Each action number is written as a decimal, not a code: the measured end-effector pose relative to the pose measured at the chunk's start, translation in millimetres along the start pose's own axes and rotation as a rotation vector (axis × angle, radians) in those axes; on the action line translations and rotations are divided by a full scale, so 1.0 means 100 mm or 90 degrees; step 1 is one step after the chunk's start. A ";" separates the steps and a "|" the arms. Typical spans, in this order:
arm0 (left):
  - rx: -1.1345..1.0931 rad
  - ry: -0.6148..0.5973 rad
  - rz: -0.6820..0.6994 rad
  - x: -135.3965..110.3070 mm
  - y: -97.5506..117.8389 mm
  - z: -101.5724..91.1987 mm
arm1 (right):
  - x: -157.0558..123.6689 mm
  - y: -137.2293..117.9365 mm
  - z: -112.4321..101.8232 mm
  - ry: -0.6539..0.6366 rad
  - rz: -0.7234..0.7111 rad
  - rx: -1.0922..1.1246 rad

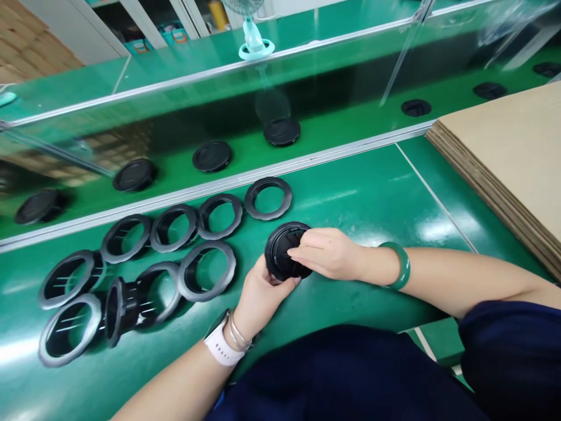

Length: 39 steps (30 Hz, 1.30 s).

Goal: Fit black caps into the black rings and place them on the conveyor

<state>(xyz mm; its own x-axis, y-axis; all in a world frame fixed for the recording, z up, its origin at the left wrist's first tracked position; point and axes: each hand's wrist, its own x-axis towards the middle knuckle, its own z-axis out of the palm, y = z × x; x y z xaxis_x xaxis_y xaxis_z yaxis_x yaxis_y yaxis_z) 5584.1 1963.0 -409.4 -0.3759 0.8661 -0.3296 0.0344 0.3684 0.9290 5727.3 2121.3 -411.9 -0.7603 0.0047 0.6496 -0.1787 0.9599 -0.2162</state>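
A round black plastic part [280,248] with a raised rim and a recessed centre is held tilted above the green table. My left hand [263,292] grips its lower left edge, thumb along the near rim. My right hand [328,252] is closed, its fingertips pinched at the middle of the part; whether something small sits between them is hidden. To the left of my hands stand several black flanged rings with open centres, the nearest being one ring [207,271] beside my left hand and another ring [268,199] just beyond the held part.
Behind a metal rail [307,159] runs a green belt [350,120] carrying several black discs, one disc [281,132] straight ahead. A stack of cardboard sheets [508,152] lies at the right. A small fan [253,44] stands on the shelf above the belt.
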 end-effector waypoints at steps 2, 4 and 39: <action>-0.016 0.004 -0.002 0.00 0.00 0.01 | 0.00 0.01 -0.01 0.005 -0.021 0.006; -0.026 0.005 0.000 0.00 -0.01 0.01 | 0.00 0.02 -0.01 0.011 -0.043 0.006; 0.021 0.012 0.030 -0.01 -0.11 -0.01 | -0.02 -0.10 0.05 0.015 0.105 0.033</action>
<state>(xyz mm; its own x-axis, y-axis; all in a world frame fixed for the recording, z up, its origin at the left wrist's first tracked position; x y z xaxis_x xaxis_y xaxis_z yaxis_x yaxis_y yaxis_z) 5583.0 1958.2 -419.0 -0.3898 0.8768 -0.2816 0.0831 0.3380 0.9375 5727.4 2110.5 -414.2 -0.7676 0.1675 0.6186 -0.0853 0.9300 -0.3576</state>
